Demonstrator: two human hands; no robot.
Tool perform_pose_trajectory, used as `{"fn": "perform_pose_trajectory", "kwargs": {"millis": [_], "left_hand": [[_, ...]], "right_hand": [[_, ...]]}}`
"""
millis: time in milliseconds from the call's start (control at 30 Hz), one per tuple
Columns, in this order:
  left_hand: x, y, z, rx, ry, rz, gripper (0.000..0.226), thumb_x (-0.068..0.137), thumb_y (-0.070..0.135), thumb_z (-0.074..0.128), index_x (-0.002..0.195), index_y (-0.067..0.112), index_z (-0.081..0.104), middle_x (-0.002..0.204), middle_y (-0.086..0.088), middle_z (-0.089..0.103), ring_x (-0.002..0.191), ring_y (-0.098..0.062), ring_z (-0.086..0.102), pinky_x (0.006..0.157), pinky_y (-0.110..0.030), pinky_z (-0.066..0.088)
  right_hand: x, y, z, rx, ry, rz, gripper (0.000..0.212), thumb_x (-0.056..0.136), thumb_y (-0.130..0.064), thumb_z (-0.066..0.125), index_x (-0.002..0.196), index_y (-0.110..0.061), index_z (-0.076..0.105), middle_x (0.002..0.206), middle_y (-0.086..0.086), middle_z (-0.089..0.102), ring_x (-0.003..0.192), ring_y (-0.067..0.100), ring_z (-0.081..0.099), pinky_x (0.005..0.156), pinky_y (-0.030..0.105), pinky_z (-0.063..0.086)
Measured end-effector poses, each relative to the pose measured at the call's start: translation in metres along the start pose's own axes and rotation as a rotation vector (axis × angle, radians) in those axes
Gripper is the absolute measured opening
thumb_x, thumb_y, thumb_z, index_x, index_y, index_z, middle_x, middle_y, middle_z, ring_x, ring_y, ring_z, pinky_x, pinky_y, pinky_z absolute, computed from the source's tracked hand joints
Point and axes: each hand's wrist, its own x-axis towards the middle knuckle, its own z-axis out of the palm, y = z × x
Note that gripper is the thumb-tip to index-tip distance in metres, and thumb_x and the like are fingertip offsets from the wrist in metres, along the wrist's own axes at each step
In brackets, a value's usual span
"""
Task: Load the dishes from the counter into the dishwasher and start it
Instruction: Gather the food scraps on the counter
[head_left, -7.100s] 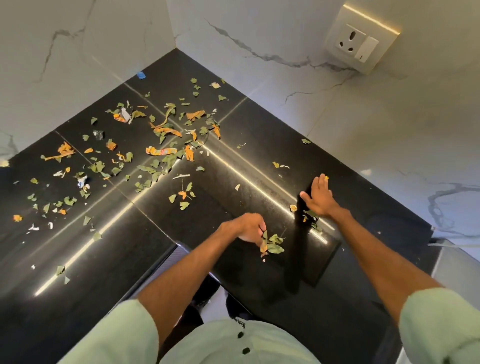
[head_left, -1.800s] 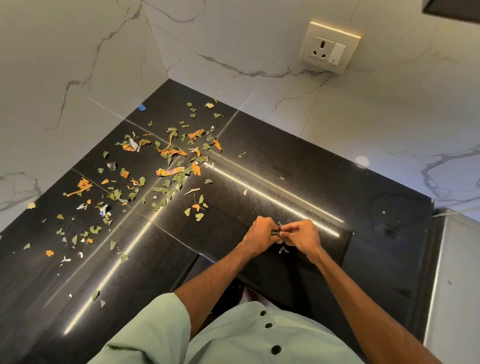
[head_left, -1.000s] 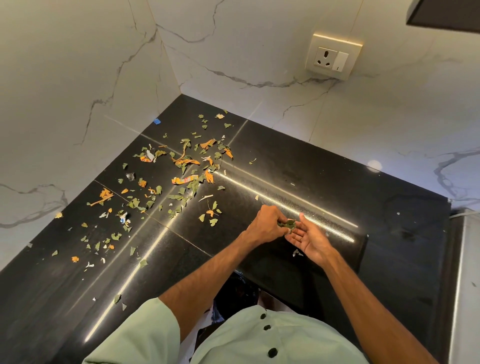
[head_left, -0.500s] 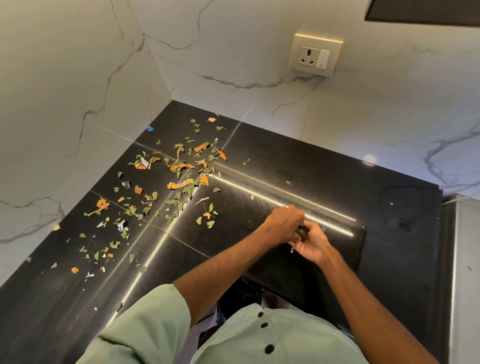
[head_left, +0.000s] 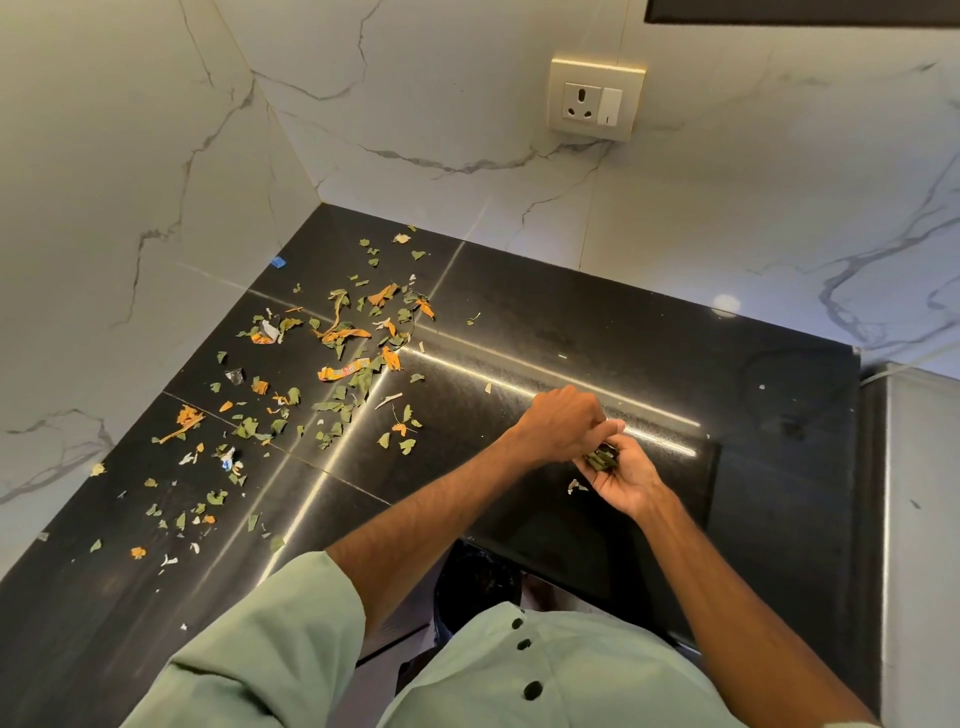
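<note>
Half a second ago the left hand's fist covered the right hand. Now the left hand (head_left: 563, 423) sits a little higher and to the left, and the right hand (head_left: 626, 473) lies palm-up below it, so the small clump of green leaf scraps (head_left: 600, 460) shows. The left fingers are curled narrow and pinch into the top of the clump. The right fingers cup loosely round it, holding it above the polished black stone counter (head_left: 597, 332). The loose green and orange scraps (head_left: 343, 374) lie where they lay before, spread over the counter's left part, too many to count. One white scrap (head_left: 576, 486) lies just beside the right hand, and one blue bit (head_left: 279, 262) lies at the left wall. One cream wall socket (head_left: 592, 98) sits on the white veined marble wall (head_left: 441, 104).
</note>
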Motion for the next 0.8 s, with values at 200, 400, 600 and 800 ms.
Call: {"fn": "perform_pose_trajectory", "kwargs": {"millis": [200, 400, 600, 800], "left_hand": [[0.000, -0.001, 0.002, 0.030, -0.081, 0.060, 0.010, 0.084, 0.017, 0.071, 0.090, 0.019, 0.079, 0.083, 0.004, 0.074, 0.072, -0.013, 0.067, 0.071, -0.037, 0.060], [0.003, 0.001, 0.004, -0.011, -0.048, 0.072, 0.017, 0.079, 0.011, 0.073, 0.088, 0.024, 0.077, 0.084, 0.011, 0.075, 0.084, -0.010, 0.063, 0.078, -0.037, 0.057], [0.009, -0.009, 0.006, -0.067, -0.032, 0.104, 0.017, 0.081, 0.018, 0.071, 0.091, 0.029, 0.080, 0.112, 0.013, 0.074, 0.108, -0.015, 0.058, 0.094, -0.042, 0.044], [-0.010, -0.031, 0.024, -0.174, 0.019, -0.086, 0.034, 0.084, -0.002, 0.055, 0.109, 0.009, 0.075, 0.108, -0.006, 0.076, 0.099, -0.019, 0.070, 0.094, -0.041, 0.056]], "right_hand": [[-0.008, -0.004, -0.002, 0.010, -0.013, 0.042, 0.025, 0.102, -0.014, 0.048, 0.117, 0.001, 0.061, 0.102, 0.019, 0.072, 0.087, 0.025, 0.074, 0.070, 0.034, 0.063], [-0.010, -0.006, -0.007, 0.021, 0.004, 0.040, 0.024, 0.101, -0.015, 0.051, 0.115, 0.002, 0.061, 0.103, 0.019, 0.071, 0.085, 0.024, 0.074, 0.067, 0.034, 0.063], [-0.012, -0.008, -0.015, 0.016, 0.048, 0.053, 0.018, 0.099, -0.012, 0.057, 0.102, 0.003, 0.065, 0.093, 0.017, 0.069, 0.082, 0.024, 0.071, 0.063, 0.029, 0.062], [-0.011, -0.013, -0.042, 0.170, 0.086, 0.067, 0.009, 0.098, -0.012, 0.055, 0.093, -0.006, 0.059, 0.079, 0.006, 0.060, 0.061, 0.011, 0.060, 0.049, 0.018, 0.053]]}}
